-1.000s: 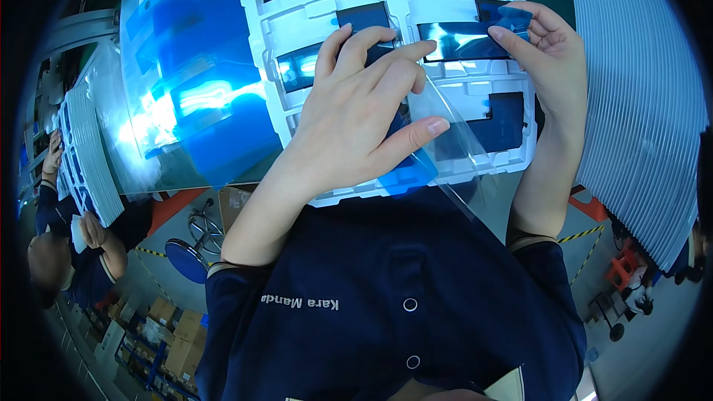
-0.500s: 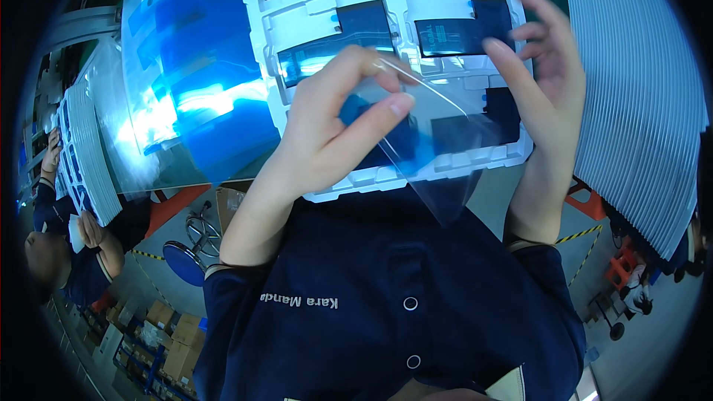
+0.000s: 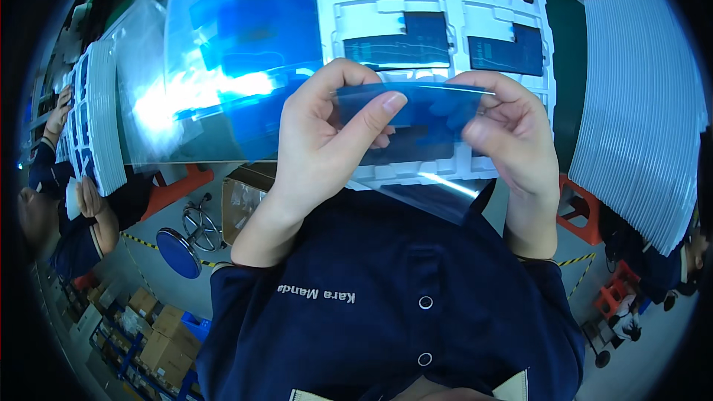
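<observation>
A thin clear plastic film sheet point(image 3: 427, 108), tinted blue in its upper part, is stretched between my hands over the near part of a white plastic tray point(image 3: 440, 0). My left hand point(image 3: 323, 134) pinches the sheet's left side, thumb on top and fingers behind. At its right corner, my right hand point(image 3: 516, 137) grips the sheet between thumb and fingers. One clear corner hangs down toward my shirt. Flat black batteries lie in the tray's pockets, among them a battery point(image 3: 397, 48) just beyond my left hand and another battery point(image 3: 505, 52) beyond my right. The nearest pockets show only dimly through the film.
Shiny blue film sheets point(image 3: 245, 37) lie left of the tray. A tall stack of white ridged trays point(image 3: 631, 119) stands at the right. A co-worker's hand point(image 3: 89, 197) is at another tray stack point(image 3: 104, 119), far left. A blue round stool point(image 3: 178, 252) stands below.
My right hand has come in from the right and taken hold of the film. The sheet, hanging from my left hand before, is now spread between both hands. The view has shifted.
</observation>
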Motion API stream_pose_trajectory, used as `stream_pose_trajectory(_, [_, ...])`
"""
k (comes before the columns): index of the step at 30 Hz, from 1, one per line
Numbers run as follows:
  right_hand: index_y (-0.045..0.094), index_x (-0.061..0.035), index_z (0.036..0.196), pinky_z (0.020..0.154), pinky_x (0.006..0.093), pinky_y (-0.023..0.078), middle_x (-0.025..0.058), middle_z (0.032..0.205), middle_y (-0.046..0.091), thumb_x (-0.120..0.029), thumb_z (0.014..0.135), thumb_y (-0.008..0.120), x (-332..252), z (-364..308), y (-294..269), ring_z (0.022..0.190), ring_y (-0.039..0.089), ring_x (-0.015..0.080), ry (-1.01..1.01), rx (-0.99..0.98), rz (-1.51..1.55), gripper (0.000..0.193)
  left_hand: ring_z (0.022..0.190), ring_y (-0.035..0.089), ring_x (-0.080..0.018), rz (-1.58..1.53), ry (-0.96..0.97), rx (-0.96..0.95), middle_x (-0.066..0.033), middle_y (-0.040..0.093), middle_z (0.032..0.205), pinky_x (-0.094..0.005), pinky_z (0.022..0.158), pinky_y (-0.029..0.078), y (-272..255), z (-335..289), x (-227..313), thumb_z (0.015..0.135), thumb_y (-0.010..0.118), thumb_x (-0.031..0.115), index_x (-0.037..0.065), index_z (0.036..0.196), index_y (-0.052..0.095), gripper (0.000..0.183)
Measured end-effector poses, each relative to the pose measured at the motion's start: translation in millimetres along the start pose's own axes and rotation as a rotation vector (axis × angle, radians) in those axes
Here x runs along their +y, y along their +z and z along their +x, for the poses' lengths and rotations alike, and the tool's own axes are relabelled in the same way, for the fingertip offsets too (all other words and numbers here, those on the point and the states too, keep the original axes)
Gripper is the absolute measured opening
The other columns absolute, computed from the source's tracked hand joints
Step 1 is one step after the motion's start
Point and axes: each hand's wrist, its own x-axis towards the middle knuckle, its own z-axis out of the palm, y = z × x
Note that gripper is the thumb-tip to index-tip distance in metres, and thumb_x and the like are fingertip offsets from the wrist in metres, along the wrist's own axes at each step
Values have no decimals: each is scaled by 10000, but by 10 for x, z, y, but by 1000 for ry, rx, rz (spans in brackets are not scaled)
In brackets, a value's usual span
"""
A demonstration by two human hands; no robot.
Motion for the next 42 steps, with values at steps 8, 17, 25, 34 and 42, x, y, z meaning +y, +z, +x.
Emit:
stream_pose_trajectory(8, [663, 33, 1017, 729, 205, 491, 89, 894, 684, -58, 869, 622, -39, 241, 187, 800, 625, 95, 29, -39, -51, 180, 700, 576, -64, 50, 28, -8, -36, 580, 854, -179, 555, 430, -306, -171, 87, 847, 620, -11, 22, 1064, 454, 275])
stream_pose_trajectory(17, [617, 22, 1126, 537, 176, 337, 16, 737, 564, -150, 913, 577, -339, 799, 242, 562, 391, 51, -84, -156, 96, 277, 503, 459, -17, 507, 81, 266, -34, 625, 736, -145, 473, 354, -1324, -233, 568, 801, 641, 31, 3, 1215, 536, 428])
stream_pose_trajectory(25, [627, -45, 1155, 804, 244, 444, 54, 958, 656, -135, 871, 636, -183, 1244, -62, 887, 578, 102, -208, 173, -330, 298, 530, 468, -33, 748, 128, 778, -35, 654, 692, -179, 499, 346, -3522, 384, 356, 775, 739, 226, -16, 1214, 532, 543])
stream_pose_trajectory(34, [636, -33, 1130, 882, 239, 423, 43, 915, 664, -106, 841, 668, -137, 1453, -241, 890, 596, 96, -360, 160, -533, 300, 1149, 478, -454, 1847, -244, 818, -295, 458, 1287, -464, 945, 417, -3566, 824, 516, 805, 601, 536, -95, 1314, 371, 843])
stream_pose_trajectory(42, [672, -18, 1038, 698, 194, 478, 55, 843, 665, -55, 811, 684, -36, 1548, -366, 740, 605, 87, -349, 257, -457, 230, 1270, 406, -352, 1548, 548, -4, -220, 456, 1339, -443, 1054, 312, -1095, 683, 450, 803, 635, 504, -42, 1268, 480, 734])
